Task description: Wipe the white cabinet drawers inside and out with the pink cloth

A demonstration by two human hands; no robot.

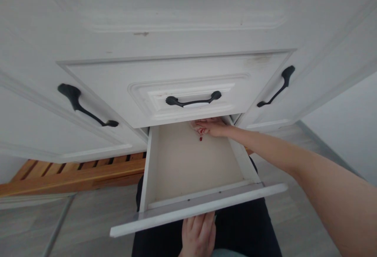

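A white drawer (188,166) is pulled out from under the cabinet, over my lap. My right hand (213,126) reaches in at its back right, fingers closed over a soft pink bag-like thing (194,125). A small dark red bit hangs from its near end; its far part is hidden beneath the cabinet and my hand. Below the drawer front, my left hand (198,233) has its fingers curled up against the outer side. Their tips, and any handle there, are hidden by the front panel.
Above sits a shut drawer with a black handle (194,102). Cabinet doors with a left black handle (85,106) and a right black handle (278,86) flank it. A slatted wooden bench (73,176) runs low at left, over grey wood-look floor (97,221).
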